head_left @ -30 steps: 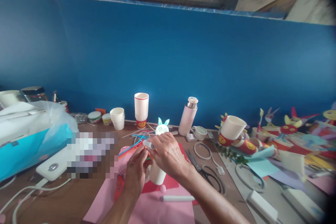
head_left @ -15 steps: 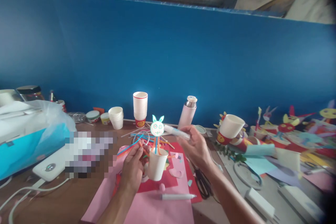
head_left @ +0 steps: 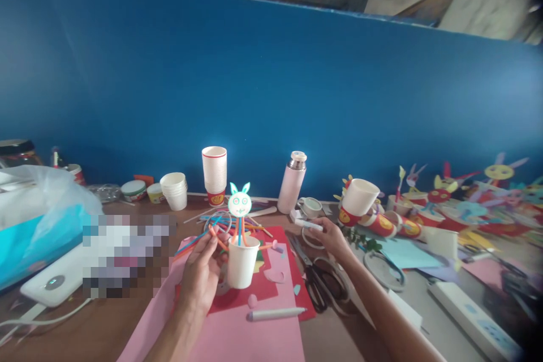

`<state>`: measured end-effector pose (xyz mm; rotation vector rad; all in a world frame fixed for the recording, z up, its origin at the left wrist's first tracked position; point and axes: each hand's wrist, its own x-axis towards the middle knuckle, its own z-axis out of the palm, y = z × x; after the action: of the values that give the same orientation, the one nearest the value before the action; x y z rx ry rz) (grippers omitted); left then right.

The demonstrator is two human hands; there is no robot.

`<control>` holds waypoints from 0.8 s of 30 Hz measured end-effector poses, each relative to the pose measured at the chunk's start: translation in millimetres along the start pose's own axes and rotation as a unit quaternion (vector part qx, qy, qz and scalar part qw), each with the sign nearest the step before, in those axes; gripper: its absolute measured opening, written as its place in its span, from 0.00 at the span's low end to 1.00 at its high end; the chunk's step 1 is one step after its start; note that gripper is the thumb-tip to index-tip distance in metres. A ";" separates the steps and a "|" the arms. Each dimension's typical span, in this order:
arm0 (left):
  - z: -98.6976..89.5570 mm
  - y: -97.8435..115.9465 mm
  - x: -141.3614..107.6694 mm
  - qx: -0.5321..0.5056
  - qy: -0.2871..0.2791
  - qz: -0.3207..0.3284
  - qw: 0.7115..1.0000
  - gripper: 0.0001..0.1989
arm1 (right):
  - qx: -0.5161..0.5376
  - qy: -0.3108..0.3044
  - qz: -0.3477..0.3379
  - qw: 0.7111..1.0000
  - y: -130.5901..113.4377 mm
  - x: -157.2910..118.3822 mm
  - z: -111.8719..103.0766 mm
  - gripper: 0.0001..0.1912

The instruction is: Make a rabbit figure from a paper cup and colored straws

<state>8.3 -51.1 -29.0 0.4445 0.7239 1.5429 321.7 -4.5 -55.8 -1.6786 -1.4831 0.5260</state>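
My left hand (head_left: 204,268) is closed, pinching an orange pipe cleaner (head_left: 218,237) beside a white paper cup (head_left: 241,268). The cup is upright; whether it touches the paper beneath I cannot tell. Above its rim, on orange and blue stems, stands a white rabbit head (head_left: 240,204) with turquoise ears and a drawn face. Another orange pipe cleaner (head_left: 266,246) sticks out of the cup's right side, with a pink piece at its tip. My right hand (head_left: 333,239) is closed on a slim white pen-like tube (head_left: 311,225), apart from the cup and over the table's right half.
A capped marker (head_left: 278,314) lies on pink paper (head_left: 250,342), near black scissors (head_left: 316,280). Behind stand stacked cups (head_left: 214,169), a pink flask (head_left: 292,186) and loose pipe cleaners (head_left: 261,223). To the right are a tilted cup (head_left: 360,197), a power strip (head_left: 470,317) and several finished cup figures.
My right hand has moved away from the rabbit head, rightward and lower, with the white tube. The left hand keeps its hold by the cup. The view has turned slightly right.
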 end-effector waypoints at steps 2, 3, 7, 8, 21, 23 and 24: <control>-0.3 0.0 0.7 -0.001 -0.002 -0.001 1.000 0.18 | -0.024 -0.016 -0.006 1.000 7.8 2.0 0.1 0.12; -0.7 0.1 1.0 -0.002 -0.003 -0.001 1.000 0.18 | -0.039 -0.022 -0.011 0.999 11.0 2.9 0.1 0.12; -1.9 1.6 1.3 -0.003 -0.004 -0.001 1.000 0.18 | -0.117 -0.035 -0.031 0.992 19.4 4.0 -1.1 0.12; -1.9 2.2 1.0 -0.004 -0.003 -0.001 1.000 0.18 | -0.139 -0.035 -0.035 0.989 20.4 3.7 -1.6 0.12; 3.9 6.8 -2.8 -0.013 -0.014 0.002 1.000 0.17 | -0.378 0.006 -0.075 0.923 -2.0 -7.8 -2.3 0.16; 3.8 7.2 -3.0 -0.014 -0.022 0.003 1.000 0.16 | -0.397 -0.006 -0.082 0.914 -2.3 -8.8 -1.5 0.14; 3.5 7.3 -2.9 -0.015 -0.022 0.002 1.000 0.17 | -0.405 -0.014 -0.084 0.910 -1.3 -9.0 -1.3 0.13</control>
<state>5.5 -53.2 -21.1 0.4567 0.6662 1.5413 319.8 -13.5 -55.8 -2.1114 -2.0030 -0.2153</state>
